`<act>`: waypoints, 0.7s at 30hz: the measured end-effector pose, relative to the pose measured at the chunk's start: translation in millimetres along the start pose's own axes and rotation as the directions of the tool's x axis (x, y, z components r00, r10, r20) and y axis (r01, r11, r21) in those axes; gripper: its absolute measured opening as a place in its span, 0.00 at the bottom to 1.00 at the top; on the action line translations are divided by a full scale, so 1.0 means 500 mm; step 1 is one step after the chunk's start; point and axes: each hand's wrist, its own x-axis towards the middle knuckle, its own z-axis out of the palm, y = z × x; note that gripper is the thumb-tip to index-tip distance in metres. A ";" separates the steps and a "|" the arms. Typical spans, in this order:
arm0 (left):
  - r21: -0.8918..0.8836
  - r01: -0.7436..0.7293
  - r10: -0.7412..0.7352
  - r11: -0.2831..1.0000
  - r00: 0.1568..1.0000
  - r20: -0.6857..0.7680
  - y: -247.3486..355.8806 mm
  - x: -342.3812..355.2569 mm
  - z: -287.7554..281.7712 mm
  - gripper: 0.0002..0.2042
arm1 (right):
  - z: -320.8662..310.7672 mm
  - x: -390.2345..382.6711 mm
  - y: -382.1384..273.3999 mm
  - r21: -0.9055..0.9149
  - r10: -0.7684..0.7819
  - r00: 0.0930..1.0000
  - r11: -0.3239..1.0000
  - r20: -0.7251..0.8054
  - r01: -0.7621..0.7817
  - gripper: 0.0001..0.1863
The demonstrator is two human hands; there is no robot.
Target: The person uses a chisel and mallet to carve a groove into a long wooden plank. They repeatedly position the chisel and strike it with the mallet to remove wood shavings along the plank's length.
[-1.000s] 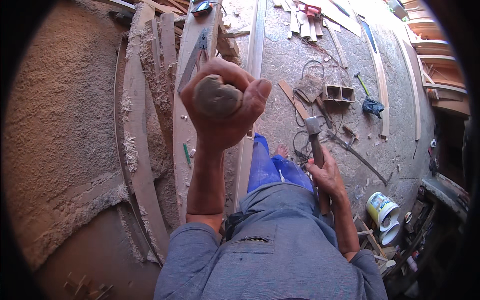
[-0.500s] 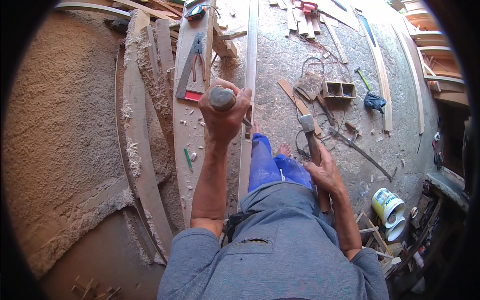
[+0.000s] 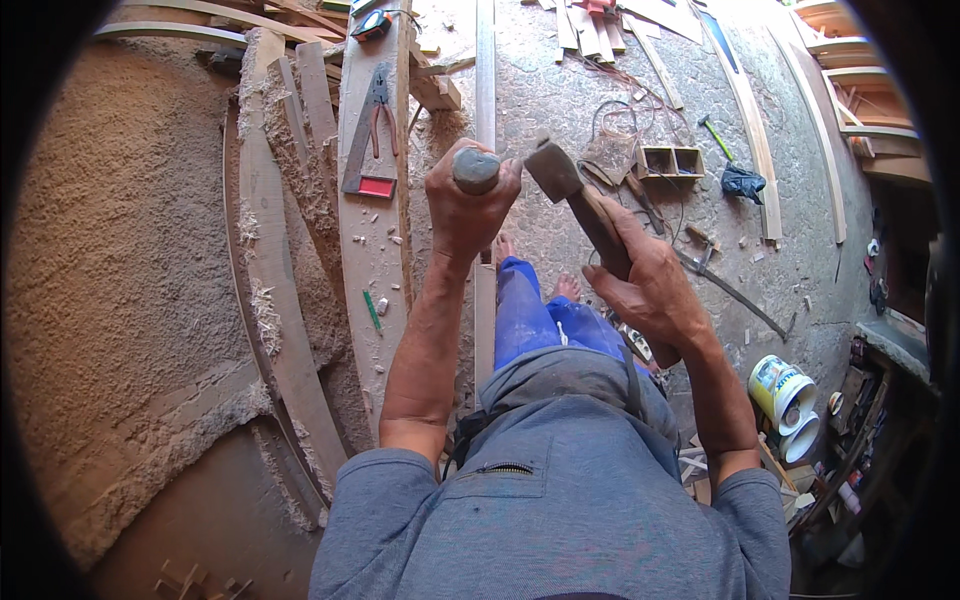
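My left hand (image 3: 455, 205) is closed round the upright handle of a chisel (image 3: 476, 171). Only the round, worn grey top of the handle shows; its blade is hidden under the fist. Below it runs a long narrow wooden bar (image 3: 485, 330). My right hand (image 3: 655, 285) grips a hammer (image 3: 598, 230) by its wooden handle. The hammer's metal head (image 3: 552, 170) is raised just right of the chisel's top, apart from it.
On the bench plank (image 3: 365, 250) at left lie a set square (image 3: 360, 160), pliers (image 3: 378, 122), a tape measure (image 3: 371, 25), a green pencil (image 3: 371, 310) and wood chips. A wooden box (image 3: 670, 162), a green-handled hammer (image 3: 716, 138), long boards (image 3: 750, 125) and a white bucket (image 3: 777, 388) are on the floor.
My right hand has lifted the hammer up and leftward, bringing its head close to the chisel. My left hand, still round the chisel, shows slightly further right and higher as the view shifts.
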 end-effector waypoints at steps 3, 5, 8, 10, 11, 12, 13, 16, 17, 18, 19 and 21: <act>-0.113 -0.022 0.029 0.993 0.997 0.065 -0.002 0.003 -0.007 0.10 | -0.033 0.028 -0.073 -0.103 -0.385 0.914 0.922 -0.130 0.374 0.40; -0.039 -0.109 0.111 0.993 0.992 0.063 -0.002 -0.001 -0.015 0.07 | -0.036 0.040 -0.102 -0.199 -0.532 0.833 0.842 -0.155 0.501 0.41; -0.022 -0.225 0.223 0.974 0.973 -0.052 -0.025 -0.016 -0.001 0.13 | -0.021 0.055 -0.110 -0.417 -0.478 0.878 0.796 0.010 0.439 0.39; 0.195 -0.394 0.401 0.898 0.916 0.002 -0.042 -0.019 -0.004 0.16 | -0.012 0.075 -0.098 -0.480 -0.241 0.949 0.821 0.202 0.310 0.38; 0.168 -0.465 0.471 0.869 0.882 0.004 -0.035 -0.010 -0.002 0.16 | -0.002 0.087 -0.073 -0.446 -0.249 0.946 0.836 0.209 0.319 0.38; 0.076 -0.379 0.381 0.922 0.924 -0.016 -0.030 -0.005 0.003 0.16 | -0.005 0.091 -0.062 -0.422 -0.293 0.939 0.839 0.181 0.343 0.38; -0.016 -0.274 0.274 0.962 0.961 -0.029 -0.028 -0.014 0.007 0.15 | -0.006 0.090 -0.052 -0.394 -0.330 0.930 0.842 0.162 0.367 0.37; -0.193 -0.114 0.116 0.974 0.993 -0.002 -0.056 0.001 0.017 0.14 | -0.020 0.084 -0.060 -0.320 -0.416 0.905 0.849 0.085 0.420 0.37; -0.228 -0.086 0.090 0.970 0.996 0.008 -0.083 0.014 0.020 0.13 | -0.028 0.082 -0.073 -0.292 -0.443 0.894 0.849 0.063 0.441 0.37; -0.185 0.140 -0.115 0.973 0.984 0.139 -0.124 0.032 0.009 0.08 | -0.039 0.079 -0.104 -0.269 -0.470 0.882 0.849 0.010 0.455 0.36; -0.178 0.109 -0.094 0.978 0.992 0.088 -0.107 0.051 0.020 0.07 | -0.054 0.076 -0.133 -0.305 -0.495 0.867 0.835 -0.051 0.458 0.35; -0.086 0.086 -0.081 0.993 0.995 0.062 -0.106 0.052 0.018 0.07 | -0.078 0.079 -0.181 -0.300 -0.584 0.787 0.800 -0.198 0.519 0.32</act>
